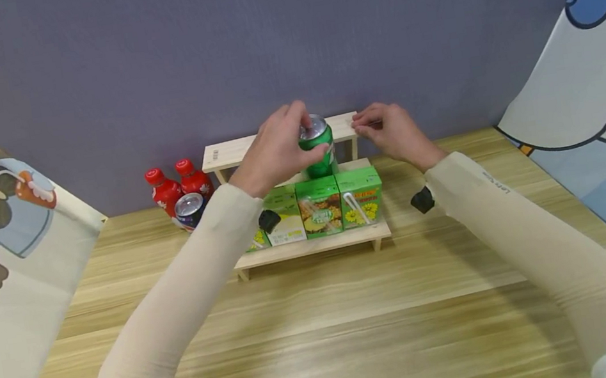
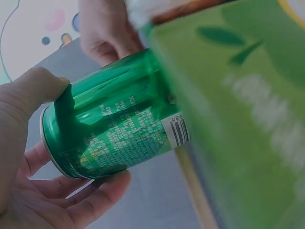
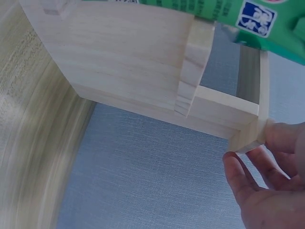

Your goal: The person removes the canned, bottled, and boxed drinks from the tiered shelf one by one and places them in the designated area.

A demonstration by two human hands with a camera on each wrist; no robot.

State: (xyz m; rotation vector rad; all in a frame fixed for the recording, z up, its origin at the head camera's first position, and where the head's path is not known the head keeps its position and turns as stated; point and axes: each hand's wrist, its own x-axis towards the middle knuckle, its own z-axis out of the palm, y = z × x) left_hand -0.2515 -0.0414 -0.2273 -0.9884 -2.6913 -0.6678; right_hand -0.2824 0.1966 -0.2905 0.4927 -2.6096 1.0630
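Observation:
My left hand (image 1: 278, 148) holds a green drink can (image 1: 319, 161) near its top, at the wooden two-tier shelf (image 1: 230, 152). In the left wrist view, thumb and fingers curl round the can's (image 2: 114, 126) end. The can stands behind the green juice boxes on the shelf; its base is hidden in the head view. My right hand (image 1: 391, 131) is at the right end of the upper tier. In the right wrist view its thumb and fingers pinch the shelf's corner (image 3: 248, 136). Drink boxes (image 1: 320, 209) with straws line the lower tier's front.
Left of the shelf stand two red bottles (image 1: 166, 192) and a dark blue can (image 1: 190, 209), partly behind my left forearm. A grey wall (image 1: 260, 46) rises right behind the shelf. Cartoon-printed panels (image 1: 583, 72) flank the wood-grain table (image 1: 324, 341).

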